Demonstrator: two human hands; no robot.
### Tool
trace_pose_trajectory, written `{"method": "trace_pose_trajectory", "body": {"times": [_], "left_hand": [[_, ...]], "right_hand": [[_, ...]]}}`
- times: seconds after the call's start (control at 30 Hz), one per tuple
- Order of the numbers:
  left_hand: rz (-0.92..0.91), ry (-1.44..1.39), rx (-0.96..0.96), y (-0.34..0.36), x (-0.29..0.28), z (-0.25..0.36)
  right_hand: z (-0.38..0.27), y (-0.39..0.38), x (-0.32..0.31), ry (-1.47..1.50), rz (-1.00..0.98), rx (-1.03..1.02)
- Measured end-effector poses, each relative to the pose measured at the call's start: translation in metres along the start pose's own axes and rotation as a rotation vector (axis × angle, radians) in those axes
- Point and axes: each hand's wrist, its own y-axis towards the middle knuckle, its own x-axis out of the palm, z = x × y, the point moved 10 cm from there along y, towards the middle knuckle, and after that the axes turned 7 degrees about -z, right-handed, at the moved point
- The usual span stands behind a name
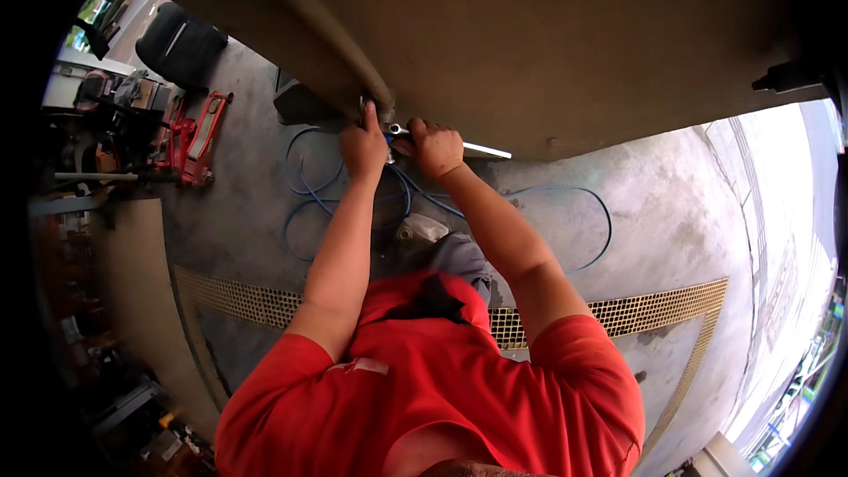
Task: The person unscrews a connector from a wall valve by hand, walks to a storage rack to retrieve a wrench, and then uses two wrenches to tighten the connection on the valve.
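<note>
1. A red shirt (424, 389) fills the lower view, both bare forearms reaching up from it.
2. The right hand (435, 147) is closed round a metal wrench (481, 150), whose handle juts out to the right.
3. The left hand (363, 143) is curled shut at the end of a tan pipe (327, 31), just beside the wrench head.
4. Beyond, a blue hose (327, 190) loops on the concrete floor (654, 212), a yellow grate (256, 300) crosses it, and a red floor jack (199, 137) stands at far left.

Workshop floor beneath a raised vehicle

A blue hose (565, 212) loops over concrete beside a yellow drain grate (654, 309); a red floor jack (199, 137) stands further off.
</note>
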Motion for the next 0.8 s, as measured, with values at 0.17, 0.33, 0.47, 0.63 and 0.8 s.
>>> {"method": "trace_pose_trajectory", "body": {"times": [0.17,0.33,0.47,0.63,0.8], "left_hand": [[0.066,-0.003,0.02,0.001,0.003,-0.001],[-0.107,-0.155,-0.042,0.021,0.017,-0.039],[-0.4,-0.839,-0.301,0.012,0.046,-0.078],[-0.51,-0.927,-0.424,0.0,0.06,-0.068],[-0.603,-0.822,-0.137,-0.004,0.051,-0.056]], "right_hand": [[0.014,0.001,0.019,0.016,0.03,-0.061],[0.016,0.009,0.028,-0.008,-0.043,-0.044],[0.014,0.012,0.026,-0.025,-0.152,-0.038],[0.015,0.017,0.029,-0.034,-0.204,-0.07],[0.014,0.02,0.03,-0.022,-0.223,-0.068]]}}
